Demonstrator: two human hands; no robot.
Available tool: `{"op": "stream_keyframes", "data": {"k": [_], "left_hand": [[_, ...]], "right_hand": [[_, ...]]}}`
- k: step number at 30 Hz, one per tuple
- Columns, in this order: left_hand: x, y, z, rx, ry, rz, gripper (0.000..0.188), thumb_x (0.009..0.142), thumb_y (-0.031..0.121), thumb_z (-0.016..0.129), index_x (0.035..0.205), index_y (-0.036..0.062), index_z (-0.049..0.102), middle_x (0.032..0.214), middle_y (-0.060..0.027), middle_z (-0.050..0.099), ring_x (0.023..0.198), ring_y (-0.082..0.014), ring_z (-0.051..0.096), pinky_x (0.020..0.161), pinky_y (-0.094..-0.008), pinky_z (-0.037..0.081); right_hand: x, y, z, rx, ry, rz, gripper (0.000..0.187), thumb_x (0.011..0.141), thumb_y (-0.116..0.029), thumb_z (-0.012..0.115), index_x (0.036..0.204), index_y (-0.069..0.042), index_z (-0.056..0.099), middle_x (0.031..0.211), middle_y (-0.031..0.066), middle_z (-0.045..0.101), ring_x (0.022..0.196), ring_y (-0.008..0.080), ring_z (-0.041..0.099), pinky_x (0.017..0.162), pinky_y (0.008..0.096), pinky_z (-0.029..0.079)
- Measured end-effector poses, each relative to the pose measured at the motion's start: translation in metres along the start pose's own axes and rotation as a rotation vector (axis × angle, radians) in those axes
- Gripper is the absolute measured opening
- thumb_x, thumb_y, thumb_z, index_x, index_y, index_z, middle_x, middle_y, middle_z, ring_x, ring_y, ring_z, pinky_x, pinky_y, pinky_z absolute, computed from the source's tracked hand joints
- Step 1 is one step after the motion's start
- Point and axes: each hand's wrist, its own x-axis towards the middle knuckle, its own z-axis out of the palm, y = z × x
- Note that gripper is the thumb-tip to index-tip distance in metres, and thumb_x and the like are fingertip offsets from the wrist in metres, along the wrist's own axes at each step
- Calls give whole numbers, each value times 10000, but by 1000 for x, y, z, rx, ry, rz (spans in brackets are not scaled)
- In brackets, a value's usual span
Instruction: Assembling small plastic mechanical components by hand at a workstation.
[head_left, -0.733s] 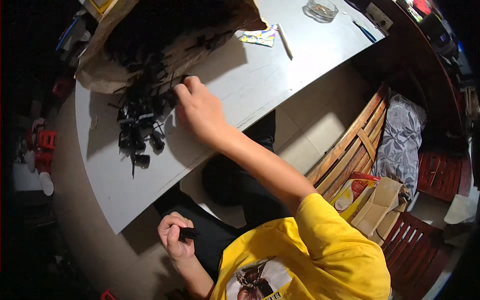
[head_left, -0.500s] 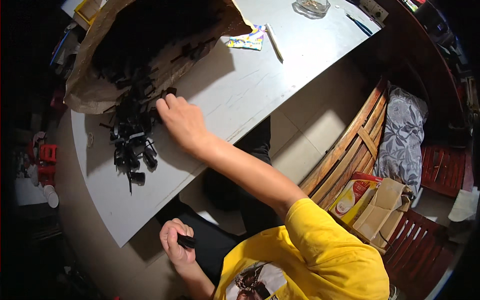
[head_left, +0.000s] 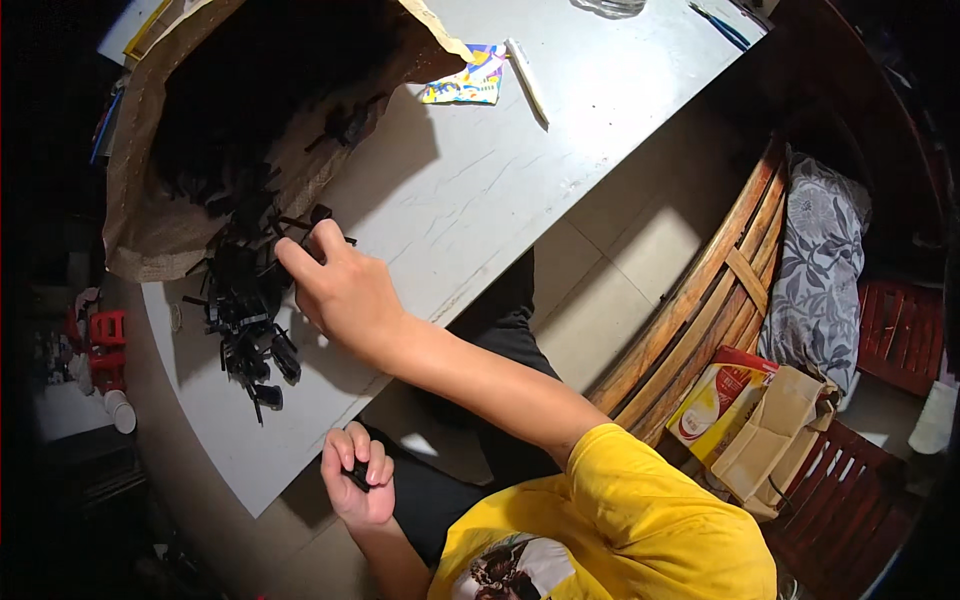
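Observation:
A heap of small black plastic pieces (head_left: 243,290) with thin strips spills from the mouth of a brown woven sack (head_left: 150,225) onto a pale table (head_left: 500,215). At the heap's right edge is my right hand (head_left: 350,297), its fingers bent down around a black piece (head_left: 320,214); the fingertips are partly hidden among the parts. My left hand (head_left: 372,502), palm up below the table's near edge, has its fingers curled over small black pieces (head_left: 357,474). Their exact kind is too dark to make out.
On the table lie a colourful packet (head_left: 465,80), a white stick-like object (head_left: 527,82), and pliers (head_left: 720,25) at the far corner. To the right are a wooden bench (head_left: 690,310), an open cardboard box (head_left: 770,425) and a floral cushion (head_left: 818,260). Red stools (head_left: 108,345) stand left.
My right hand has shifted slightly left and down along the heap, its fingers spread more around the parts. My left hand has curled further over its black pieces. The whole view has shifted a little.

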Motion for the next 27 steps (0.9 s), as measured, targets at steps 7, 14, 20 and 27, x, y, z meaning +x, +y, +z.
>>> {"op": "stream_keyframes", "data": {"k": [7,14,20,27], "left_hand": [[25,6,31,516,76,279,159,897,123,513,806,51,404,689,-35,409,487,-75,371,435,-174,306],[50,9,33,838,188,447,94,850,41,548,829,37,457,704,-21,453,510,-56,375,445,-178,301],[69,15,24,1108,241,496,112,826,20,568,910,21,493,750,-3,472,616,-55,416,561,-174,340],[83,10,23,1206,243,591,295,773,27,617,1033,1,480,779,-4,489,717,-79,449,717,-202,367]], "right_hand": [[-4,4,7,-39,-82,48,254,688,-37,589,910,-56,468,798,118,467,613,291,571,467,377,461],[-5,5,8,-135,-211,84,268,664,-89,637,854,-38,454,795,126,502,627,269,606,480,360,478],[-6,4,6,-138,-234,91,265,648,-124,656,812,-44,463,750,109,537,612,252,613,461,344,469],[-7,3,9,-179,-191,64,241,610,-149,665,728,-48,481,639,90,547,521,239,600,426,335,459]]}}
